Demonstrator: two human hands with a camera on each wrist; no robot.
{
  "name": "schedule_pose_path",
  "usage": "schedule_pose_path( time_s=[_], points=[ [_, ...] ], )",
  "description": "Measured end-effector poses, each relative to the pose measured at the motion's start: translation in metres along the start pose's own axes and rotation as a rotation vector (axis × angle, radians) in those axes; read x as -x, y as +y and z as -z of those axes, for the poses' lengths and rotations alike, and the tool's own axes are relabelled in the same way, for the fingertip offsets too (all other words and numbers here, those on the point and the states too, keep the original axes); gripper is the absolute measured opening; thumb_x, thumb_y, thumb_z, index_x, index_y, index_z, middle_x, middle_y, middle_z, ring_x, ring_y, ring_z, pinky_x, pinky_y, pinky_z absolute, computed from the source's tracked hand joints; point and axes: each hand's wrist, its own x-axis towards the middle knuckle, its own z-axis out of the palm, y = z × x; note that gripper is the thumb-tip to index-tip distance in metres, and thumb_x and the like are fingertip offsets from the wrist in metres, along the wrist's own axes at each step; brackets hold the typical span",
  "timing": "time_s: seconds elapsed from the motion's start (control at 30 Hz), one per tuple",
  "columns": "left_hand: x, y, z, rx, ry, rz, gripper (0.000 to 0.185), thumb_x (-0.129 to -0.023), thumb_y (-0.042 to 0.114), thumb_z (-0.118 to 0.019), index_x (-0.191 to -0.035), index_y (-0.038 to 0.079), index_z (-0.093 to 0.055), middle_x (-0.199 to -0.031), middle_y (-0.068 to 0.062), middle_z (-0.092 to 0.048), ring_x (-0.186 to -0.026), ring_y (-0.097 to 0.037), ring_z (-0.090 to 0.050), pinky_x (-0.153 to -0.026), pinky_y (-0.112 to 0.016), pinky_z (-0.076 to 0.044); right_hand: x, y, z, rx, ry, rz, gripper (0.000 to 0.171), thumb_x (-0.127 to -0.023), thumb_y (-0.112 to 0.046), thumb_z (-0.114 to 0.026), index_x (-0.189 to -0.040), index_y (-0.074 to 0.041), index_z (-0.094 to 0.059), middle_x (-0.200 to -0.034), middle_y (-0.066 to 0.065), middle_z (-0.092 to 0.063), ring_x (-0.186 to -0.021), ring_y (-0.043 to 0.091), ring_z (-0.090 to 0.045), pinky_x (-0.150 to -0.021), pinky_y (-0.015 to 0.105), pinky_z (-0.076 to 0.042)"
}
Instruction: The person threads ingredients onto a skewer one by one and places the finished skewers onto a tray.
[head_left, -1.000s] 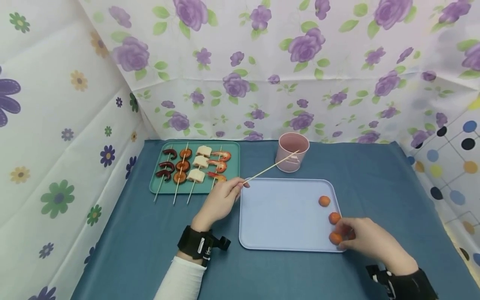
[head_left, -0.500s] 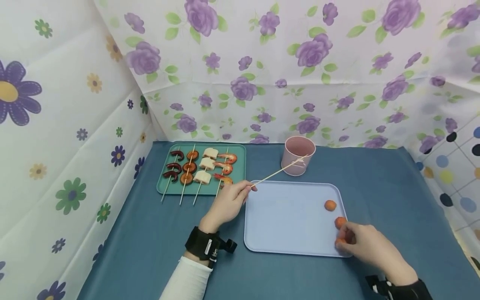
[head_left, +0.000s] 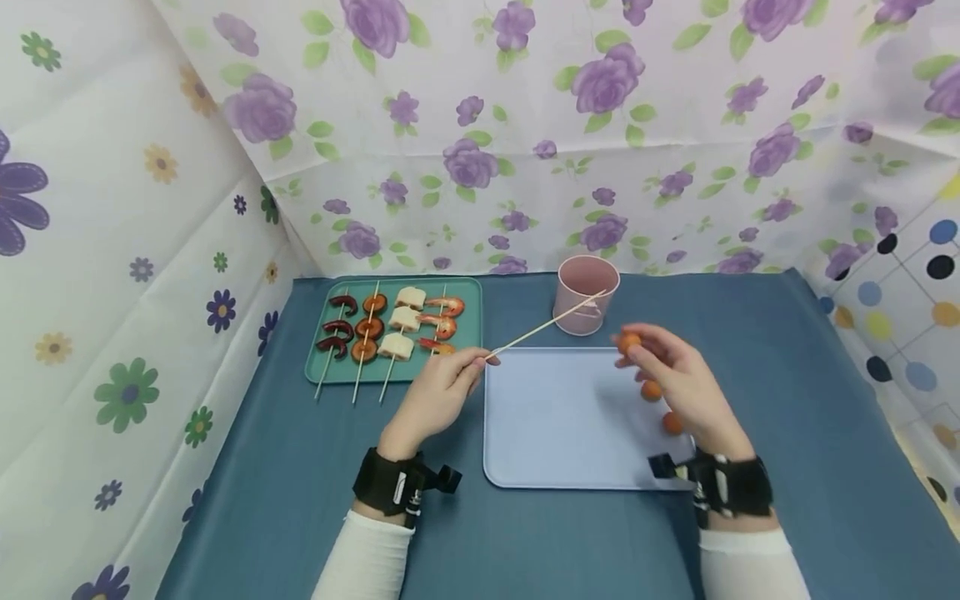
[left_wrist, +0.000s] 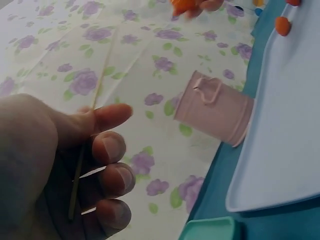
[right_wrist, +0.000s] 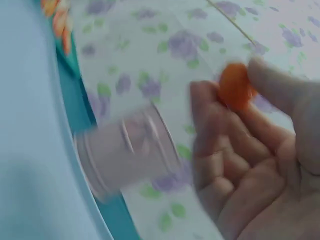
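A table covered with a dark teal-blue cloth (head_left: 300, 492) carries everything here. Three things rest directly on the cloth. At the far left stands a green rectangular plastic tray (head_left: 468, 292), loaded with wooden skewers of food. Near the middle of the far edge a pale pink round cup (head_left: 587, 293) stands upright. In front of the cup, just beside the green tray, lies a larger light blue rectangular plastic tray (head_left: 555, 417) with rounded corners.
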Motion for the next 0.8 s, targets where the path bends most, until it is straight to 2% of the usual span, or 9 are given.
schedule_pose_path(
  time_s=[0.07,0.17,0.3,0.43,0.6,0.8],
  points=[
    [-0.003,0.001,0.007,-0.011,-0.005,0.0,0.032,-0.116,0.026,-0.05,-0.125,0.011,-0.077,-0.067,0.003,-0.05,-0.054,-0.016,-0.043,-0.055,-0.032,-0.036,-0.016,-0.003,-0.009,-0.148,0.013,0.05,0.052,-0.11,-0.04,-0.063,-0.152,-0.011,-0.055,-0.135,0.007,-0.069,-0.113,0.026,-0.07,-0.086,0.029,-0.057],
    [-0.003,0.003,0.013,-0.031,-0.012,0.008,0.032,-0.116,0.026,-0.051,-0.126,0.012,-0.077,-0.065,0.003,-0.047,-0.053,-0.015,-0.04,-0.056,-0.032,-0.035,-0.029,-0.002,-0.022,-0.324,0.014,0.11,0.048,-0.11,-0.029,-0.064,-0.152,-0.007,-0.054,-0.136,0.009,-0.069,-0.108,0.022,-0.072,-0.084,0.025,-0.057],
    [0.006,0.005,0.019,-0.056,0.007,0.016,0.029,-0.115,0.023,-0.054,-0.127,0.013,-0.078,-0.064,0.005,-0.046,-0.052,-0.013,-0.036,-0.056,-0.032,-0.033,-0.035,0.0,-0.036,-0.454,0.014,0.141,0.041,-0.111,-0.022,-0.062,-0.149,-0.008,-0.055,-0.13,0.01,-0.07,-0.096,0.015,-0.072,-0.081,0.023,-0.057],
    [0.014,0.004,0.02,-0.063,0.011,0.015,0.025,-0.113,0.018,-0.058,-0.126,0.012,-0.078,-0.068,0.007,-0.05,-0.053,-0.01,-0.037,-0.057,-0.031,-0.034,-0.034,0.0,-0.042,-0.495,0.035,0.133,0.042,-0.113,-0.028,-0.058,-0.151,-0.01,-0.054,-0.124,0.006,-0.07,-0.091,0.014,-0.068,-0.078,0.022,-0.055],
    [0.01,0.004,0.018,-0.056,0.0,-0.019,0.025,-0.113,0.021,-0.058,-0.124,0.013,-0.079,-0.07,0.009,-0.053,-0.054,-0.011,-0.039,-0.057,-0.031,-0.035,-0.036,-0.003,-0.039,-0.485,0.066,0.152,0.052,-0.113,-0.037,-0.053,-0.158,-0.011,-0.052,-0.124,0.009,-0.064,-0.095,0.016,-0.063,-0.077,0.022,-0.052],
    [0.008,0.002,0.016,-0.079,-0.032,-0.011,0.025,-0.113,0.021,-0.057,-0.122,0.013,-0.08,-0.071,0.011,-0.056,-0.054,-0.011,-0.038,-0.058,-0.031,-0.034,-0.034,-0.003,-0.039,-0.477,0.07,0.146,0.055,-0.114,-0.037,-0.053,-0.159,-0.007,-0.049,-0.117,0.006,-0.059,-0.096,0.016,-0.061,-0.077,0.021,-0.051]
  ],
)
